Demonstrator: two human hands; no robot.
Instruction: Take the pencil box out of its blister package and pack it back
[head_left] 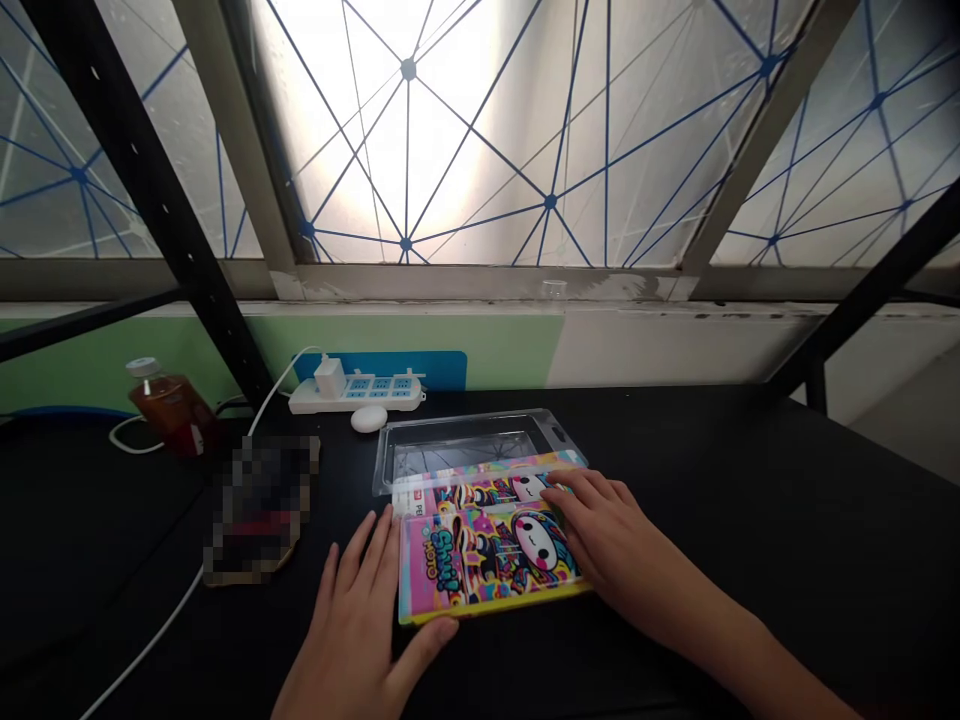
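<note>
A flat, colourful cartoon-printed case with a yellow lower edge lies on the black desk. Behind it, partly covered, is a similarly printed card. My left hand rests along the case's left side, fingers stretched out and thumb at its lower left corner. Over the right edge lies my right hand, its fingers bent onto the print and card; the thumb is hidden. A clear plastic blister shell lies just beyond, overlapping the card's far part.
Left of the hands lies a blurred-out, phone-like object by a white cable. A white power strip with a plugged charger, a small white oval case and a bottle of reddish-brown liquid stand farther back. Black metal posts flank the window.
</note>
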